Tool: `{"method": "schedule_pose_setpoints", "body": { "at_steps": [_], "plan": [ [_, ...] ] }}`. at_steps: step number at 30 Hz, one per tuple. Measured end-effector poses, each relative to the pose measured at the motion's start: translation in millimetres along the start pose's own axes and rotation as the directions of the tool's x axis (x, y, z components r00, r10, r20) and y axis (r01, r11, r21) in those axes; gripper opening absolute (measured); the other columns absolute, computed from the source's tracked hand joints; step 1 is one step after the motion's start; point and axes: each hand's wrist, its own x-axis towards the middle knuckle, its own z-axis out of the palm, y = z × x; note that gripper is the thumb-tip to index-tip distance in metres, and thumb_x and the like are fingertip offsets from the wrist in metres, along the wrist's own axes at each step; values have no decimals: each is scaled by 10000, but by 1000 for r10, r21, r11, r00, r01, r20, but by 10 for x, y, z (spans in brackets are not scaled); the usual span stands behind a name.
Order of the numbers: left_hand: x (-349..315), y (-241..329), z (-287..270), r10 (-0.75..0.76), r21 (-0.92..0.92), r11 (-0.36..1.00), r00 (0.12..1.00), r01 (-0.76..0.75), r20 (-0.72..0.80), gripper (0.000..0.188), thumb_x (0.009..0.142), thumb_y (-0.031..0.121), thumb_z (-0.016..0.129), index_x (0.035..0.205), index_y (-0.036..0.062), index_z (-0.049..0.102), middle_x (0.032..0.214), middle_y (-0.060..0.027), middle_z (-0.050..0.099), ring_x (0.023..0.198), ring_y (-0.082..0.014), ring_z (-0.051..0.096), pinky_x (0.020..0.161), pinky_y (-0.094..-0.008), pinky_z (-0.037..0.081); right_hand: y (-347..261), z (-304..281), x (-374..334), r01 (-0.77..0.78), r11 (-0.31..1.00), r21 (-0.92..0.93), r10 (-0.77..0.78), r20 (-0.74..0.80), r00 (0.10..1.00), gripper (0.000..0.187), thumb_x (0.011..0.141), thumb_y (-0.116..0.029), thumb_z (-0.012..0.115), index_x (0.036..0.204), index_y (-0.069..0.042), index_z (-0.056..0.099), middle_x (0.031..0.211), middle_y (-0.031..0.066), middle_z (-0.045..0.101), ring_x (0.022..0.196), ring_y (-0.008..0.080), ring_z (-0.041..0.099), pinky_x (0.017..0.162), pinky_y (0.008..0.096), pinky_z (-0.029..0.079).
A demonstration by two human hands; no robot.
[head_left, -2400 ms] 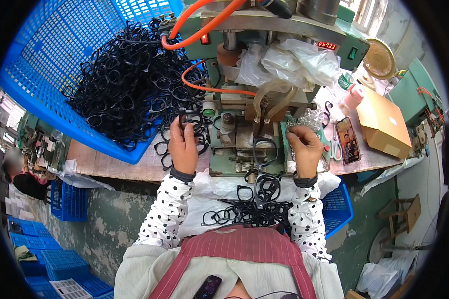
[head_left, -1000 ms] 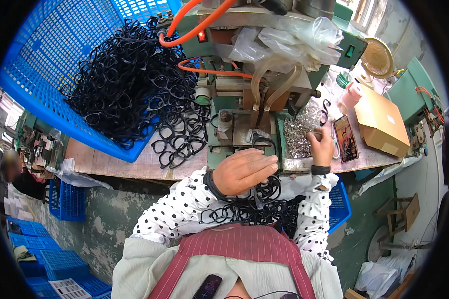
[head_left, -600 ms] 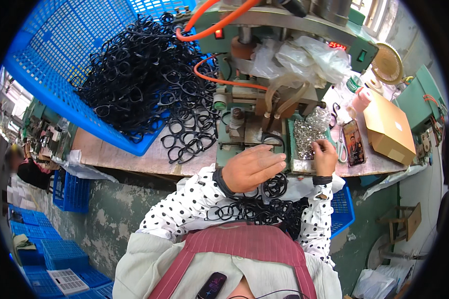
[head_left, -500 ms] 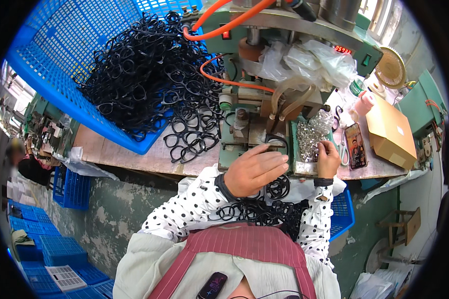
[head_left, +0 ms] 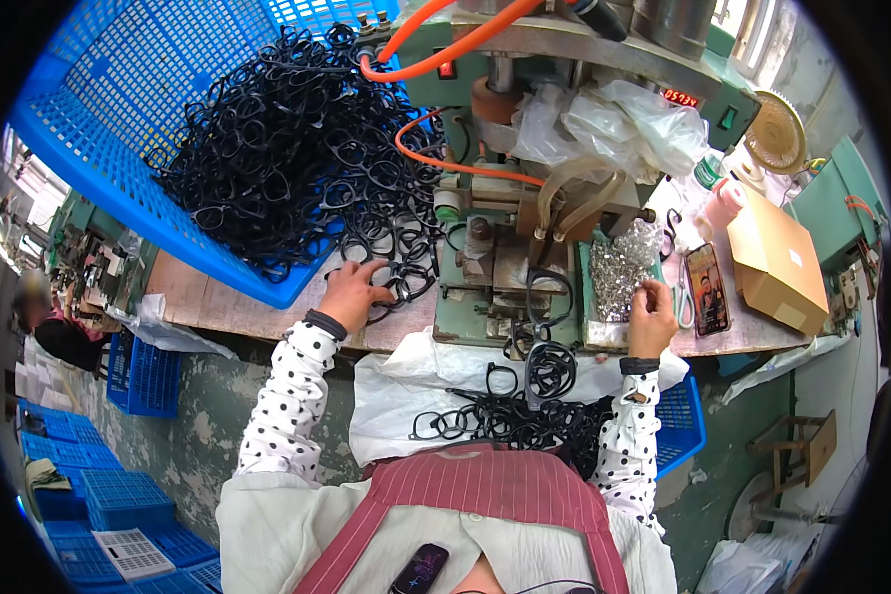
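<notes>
My left hand [head_left: 354,295] is at the near left of the bench, thumb and fingers closing round the edge of a black eyeglass frame [head_left: 407,284] among loose frames beside the blue basket. My right hand [head_left: 651,319] is held in a pinch at the near edge of a green tray of small shiny metal parts [head_left: 614,282]; what its fingertips hold is too small to make out. Between the hands, another black eyeglass frame [head_left: 549,297] hangs at the front of the green press [head_left: 465,319]. More black frames [head_left: 554,426] lie heaped on white cloth over my lap.
A tilted blue basket [head_left: 168,233] full of black frames fills the back left. Orange hoses [head_left: 455,166] cross the press. To the right are scissors [head_left: 683,305], a phone [head_left: 706,289], a pink bottle [head_left: 725,203] and a cardboard box [head_left: 777,262].
My left hand has moved left from in front of the press to the loose frames by the basket. The frame at the press now sits lower and nearer. My right hand has barely moved.
</notes>
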Motion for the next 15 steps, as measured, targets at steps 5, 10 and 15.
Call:
{"method": "schedule_pose_setpoints", "body": {
  "at_steps": [5, 10, 15],
  "plan": [
    [18, -88, -14, 129, -60, 990, 992, -129, -1, 349, 645, 58, 758, 946, 221, 692, 1371, -51, 502, 1204, -354, 448, 985, -488, 374, -31, 14, 0, 124, 981, -149, -125, 4, 992, 52, 892, -113, 643, 924, -73, 639, 796, 131, 680, 711, 325, 667, 633, 396, 516],
    [222, -19, -198, -130, -917, 388, 980, -92, -153, 134, 929, 96, 579, 1053, 47, 584, 1171, -48, 620, 1015, -124, 563, 885, -264, 434, 41, 40, 12, 276, 949, -153, -278, 9, 960, 120, 914, -98, 610, 1028, -61, 601, 875, 155, 688, 758, 358, 665, 643, 427, 510],
    [635, 71, 520, -513, -951, 303, 832, -53, -210, 169, 1005, 185, 530, 1043, 42, 613, 954, 19, 640, 833, -69, 544, 799, -229, 440, -196, 70, 95, 180, 981, -75, -176, 50, 983, 102, 909, -79, 609, 1010, -66, 619, 886, 149, 689, 749, 331, 671, 642, 410, 508]
  ]
}}
